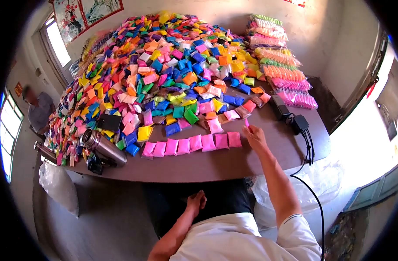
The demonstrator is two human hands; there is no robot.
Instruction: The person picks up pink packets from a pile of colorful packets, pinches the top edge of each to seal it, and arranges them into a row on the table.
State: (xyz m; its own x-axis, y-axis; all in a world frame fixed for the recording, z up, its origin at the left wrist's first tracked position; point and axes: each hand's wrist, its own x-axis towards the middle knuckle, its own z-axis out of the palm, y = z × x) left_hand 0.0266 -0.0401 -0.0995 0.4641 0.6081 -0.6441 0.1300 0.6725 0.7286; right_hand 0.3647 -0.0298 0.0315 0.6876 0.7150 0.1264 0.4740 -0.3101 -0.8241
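My right hand (255, 138) is over the table, just beyond the right end of a row of pink packets (195, 143). Its fingers are closed on a small pink packet (247, 123), of which only an edge shows. Several packets lie in that row, side by side near the table's front edge. My left hand (197, 201) rests at my lap below the table edge, fingers curled in, with nothing visible in them. Just behind the row, a lighter pink packet (215, 126) lies at the front of a heap of colourful packets (164, 65).
Bundled bags of packets (286, 74) are stacked at the table's back right. A black box (300, 124) with cables stands at the right edge. A steel flask (104, 147) and a dark box (109, 122) are at left. A person (40, 108) is at far left.
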